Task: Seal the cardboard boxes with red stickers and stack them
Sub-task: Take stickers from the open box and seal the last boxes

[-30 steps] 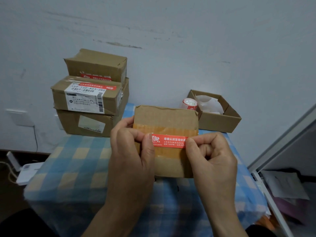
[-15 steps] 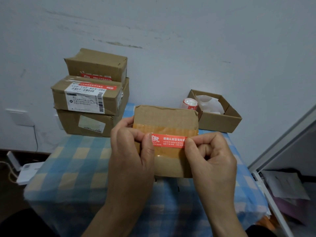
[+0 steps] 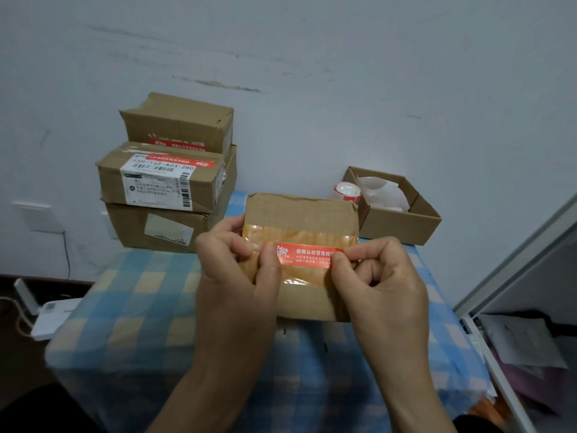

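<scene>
Closest to me, at 6 o'clock, both forearms reach up over the checked tablecloth (image 3: 140, 307) (blue and yellow squares). My left hand (image 3: 237, 270) pinches the left end of the red sticker (image 3: 307, 254) between thumb and forefinger. My right hand (image 3: 377, 276) pinches the right end the same way, with the other fingers curled in. The sticker is stretched flat and level between them, white print facing up. It sits right over the amber tape band across the cardboard box (image 3: 299, 214). Whether it is already stuck down I cannot tell.

That box lies flat on the cloth at 12 o'clock, just beyond my knuckles, and its near edge shows between my wrists.

Further out at 10 o'clock are three closed boxes. The bottom box (image 3: 162, 226) is the biggest. The middle box (image 3: 156, 182) lies on it and carries a white shipping label and a red strip. The top box (image 3: 178, 123) sits behind, against the wall, also with a red strip.

At 2 o'clock an open box (image 3: 402, 223) stands near the wall with white paper (image 3: 384, 192) inside. A sticker roll (image 3: 346, 191) is just beside its left wall.

Far left at 9 o'clock there is a wall socket (image 3: 37, 217), with a white device (image 3: 53, 317) on the floor below it. At 4 o'clock a shelf holds loose papers (image 3: 524, 339).
</scene>
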